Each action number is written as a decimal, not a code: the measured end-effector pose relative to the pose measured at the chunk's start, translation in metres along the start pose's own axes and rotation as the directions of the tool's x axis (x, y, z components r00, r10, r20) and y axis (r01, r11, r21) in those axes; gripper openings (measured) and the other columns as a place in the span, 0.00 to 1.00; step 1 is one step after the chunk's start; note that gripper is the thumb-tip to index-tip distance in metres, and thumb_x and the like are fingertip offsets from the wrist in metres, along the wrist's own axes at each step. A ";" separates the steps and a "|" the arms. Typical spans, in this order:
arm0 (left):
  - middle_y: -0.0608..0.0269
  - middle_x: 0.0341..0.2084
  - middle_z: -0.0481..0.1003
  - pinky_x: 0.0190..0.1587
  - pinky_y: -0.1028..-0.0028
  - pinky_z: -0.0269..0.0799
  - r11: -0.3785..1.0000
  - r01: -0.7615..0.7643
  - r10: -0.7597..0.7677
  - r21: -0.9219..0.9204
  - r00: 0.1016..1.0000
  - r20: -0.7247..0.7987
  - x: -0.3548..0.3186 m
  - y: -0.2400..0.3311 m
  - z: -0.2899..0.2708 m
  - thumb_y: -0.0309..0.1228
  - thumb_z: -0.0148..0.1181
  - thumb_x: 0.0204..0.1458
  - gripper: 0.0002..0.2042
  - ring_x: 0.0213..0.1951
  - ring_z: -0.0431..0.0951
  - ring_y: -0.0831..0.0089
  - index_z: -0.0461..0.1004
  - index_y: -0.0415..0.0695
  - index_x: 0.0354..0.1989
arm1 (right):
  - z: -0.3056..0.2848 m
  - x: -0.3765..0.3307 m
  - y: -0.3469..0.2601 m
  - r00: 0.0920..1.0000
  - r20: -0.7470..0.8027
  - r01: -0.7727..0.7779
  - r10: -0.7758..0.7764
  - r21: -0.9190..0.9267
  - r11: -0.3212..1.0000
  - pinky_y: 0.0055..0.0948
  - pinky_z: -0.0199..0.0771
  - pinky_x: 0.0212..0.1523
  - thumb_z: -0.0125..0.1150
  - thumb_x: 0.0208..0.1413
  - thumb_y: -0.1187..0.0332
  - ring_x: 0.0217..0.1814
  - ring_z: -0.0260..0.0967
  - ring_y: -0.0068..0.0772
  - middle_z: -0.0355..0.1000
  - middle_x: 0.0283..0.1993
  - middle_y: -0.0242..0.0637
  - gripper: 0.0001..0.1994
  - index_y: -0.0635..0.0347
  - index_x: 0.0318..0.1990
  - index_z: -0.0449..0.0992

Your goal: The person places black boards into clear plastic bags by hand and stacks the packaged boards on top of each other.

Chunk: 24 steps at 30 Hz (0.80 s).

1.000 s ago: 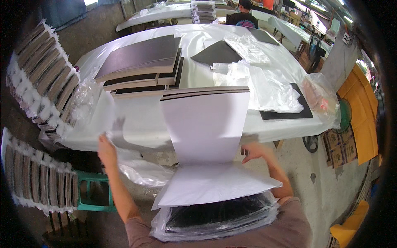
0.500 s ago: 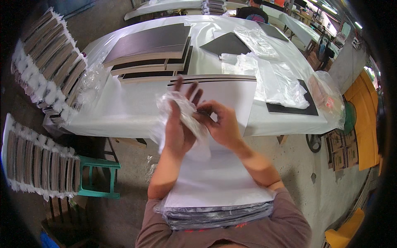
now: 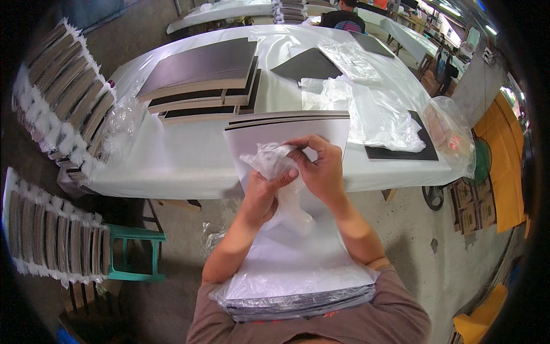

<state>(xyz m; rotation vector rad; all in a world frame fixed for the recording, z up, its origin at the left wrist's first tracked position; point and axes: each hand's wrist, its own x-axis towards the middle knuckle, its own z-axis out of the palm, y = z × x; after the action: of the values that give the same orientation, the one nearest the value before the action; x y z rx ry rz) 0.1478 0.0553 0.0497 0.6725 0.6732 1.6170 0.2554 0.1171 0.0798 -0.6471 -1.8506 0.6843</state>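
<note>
A crumpled clear plastic bag (image 3: pixel 269 160) is between my hands, above a stack of white-faced boards (image 3: pixel 240 135) that leans from my body onto the table edge. My left hand (image 3: pixel 263 195) is closed on the bag's lower part, thumb across it. From the right, my right hand (image 3: pixel 321 169) pinches the bag's upper edge with thumb and fingers. A loose end of the plastic hangs below my hands over the white surface. The stack's near end (image 3: pixel 303 301) is wrapped in clear film and lies against my shirt.
On the white-covered table (image 3: pixel 172 160) are thick black boards (image 3: pixel 200 66) at left and flat plastic bags (image 3: pixel 378 114) at right. Wrapped board stacks (image 3: pixel 63 97) stand at far left, others by a green stool (image 3: pixel 137 252). A person (image 3: pixel 344 20) sits beyond the table.
My left hand has gone from open, fingers spread, to closed on the plastic bag. The bag is bunched tighter, and both hands have shifted slightly right.
</note>
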 end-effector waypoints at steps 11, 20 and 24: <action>0.65 0.36 0.69 0.36 0.75 0.69 0.968 0.126 -0.132 -0.216 0.991 -0.017 0.006 0.006 -0.007 0.47 0.42 0.52 0.21 0.36 0.71 0.76 0.62 0.43 0.45 | -0.002 0.003 0.006 0.930 0.019 -0.352 0.368 0.336 0.873 0.16 0.63 0.31 0.54 0.45 0.78 0.27 0.66 0.15 0.72 0.32 0.34 0.11 0.59 0.39 0.72; 0.65 0.31 0.68 0.34 0.77 0.68 0.966 0.080 -0.133 -0.247 0.970 -0.206 0.004 0.011 0.006 0.44 0.40 0.54 0.17 0.33 0.70 0.76 0.63 0.42 0.40 | 0.010 0.001 0.010 0.946 0.090 -0.300 0.311 0.601 0.740 0.14 0.58 0.17 0.57 0.46 0.71 0.19 0.59 0.12 0.69 0.23 0.30 0.06 0.64 0.31 0.72; 0.73 0.16 0.61 0.16 0.85 0.59 0.539 0.109 0.132 -0.835 0.968 0.211 0.020 0.005 -0.089 0.38 0.40 0.55 0.11 0.16 0.61 0.84 0.60 0.45 0.25 | -0.021 0.004 0.009 0.913 -0.026 -0.230 0.407 0.791 0.567 0.14 0.59 0.19 0.59 0.44 0.70 0.21 0.61 0.14 0.69 0.23 0.30 0.07 0.63 0.29 0.72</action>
<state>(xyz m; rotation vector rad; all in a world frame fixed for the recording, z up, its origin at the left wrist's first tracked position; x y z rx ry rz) 0.0757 0.0690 -0.0046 0.1256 -0.3553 1.5914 0.2744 0.1295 0.0830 -0.4353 -1.0534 1.4969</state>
